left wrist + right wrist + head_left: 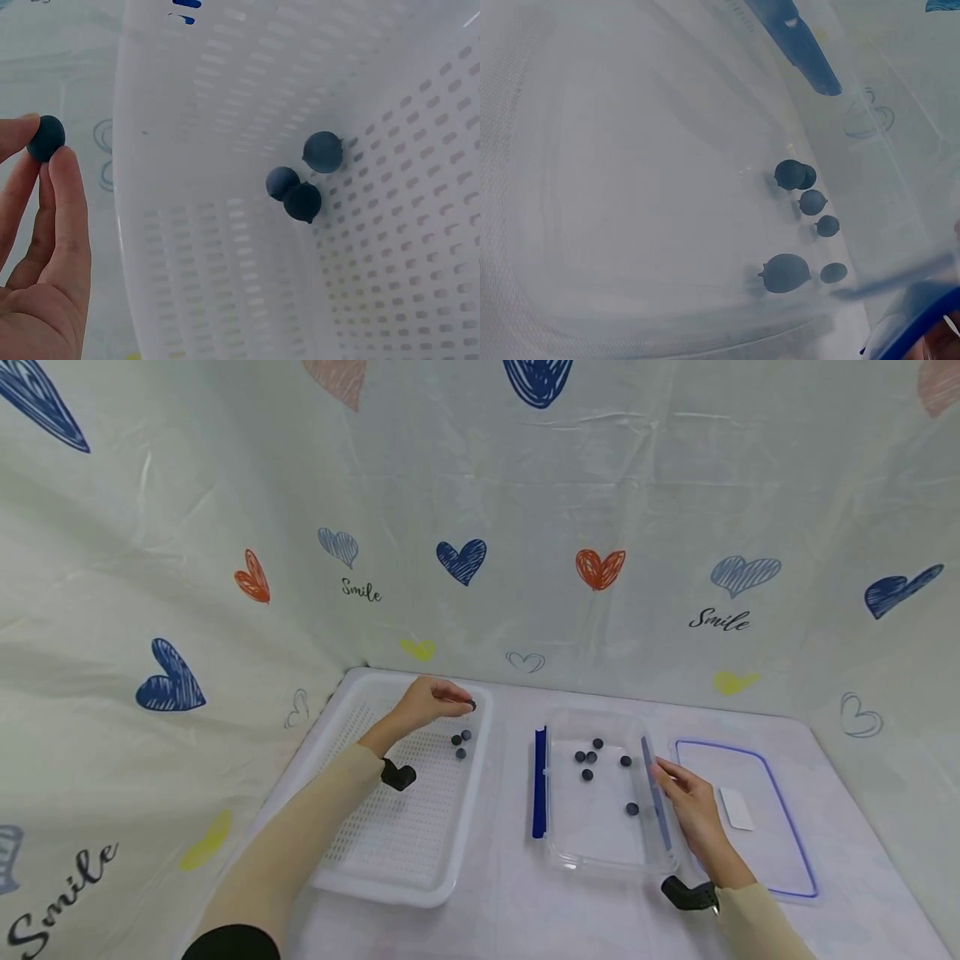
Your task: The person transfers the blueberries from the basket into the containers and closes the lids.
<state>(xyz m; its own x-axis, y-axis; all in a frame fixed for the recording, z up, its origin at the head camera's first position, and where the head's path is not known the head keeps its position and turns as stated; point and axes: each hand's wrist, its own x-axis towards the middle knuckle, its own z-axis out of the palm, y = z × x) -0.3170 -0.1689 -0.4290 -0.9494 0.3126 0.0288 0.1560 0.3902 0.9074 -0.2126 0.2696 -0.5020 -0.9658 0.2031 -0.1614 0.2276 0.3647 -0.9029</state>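
The whitish table [513, 852] stands before a pale curtain [525, 485], printed with hearts and the word "Smile". On this table there are one white perforated basket [447, 885], one clear box [600, 860] and, to the right, one blue-rimmed lid [772, 847]. I count ten dark berries [461, 753]: three in the basket, six in the box, and one pinched between thumb and fingers of the left hand [426, 703], near the basket's far right corner. The right hand [693, 814] grips the box's right side.
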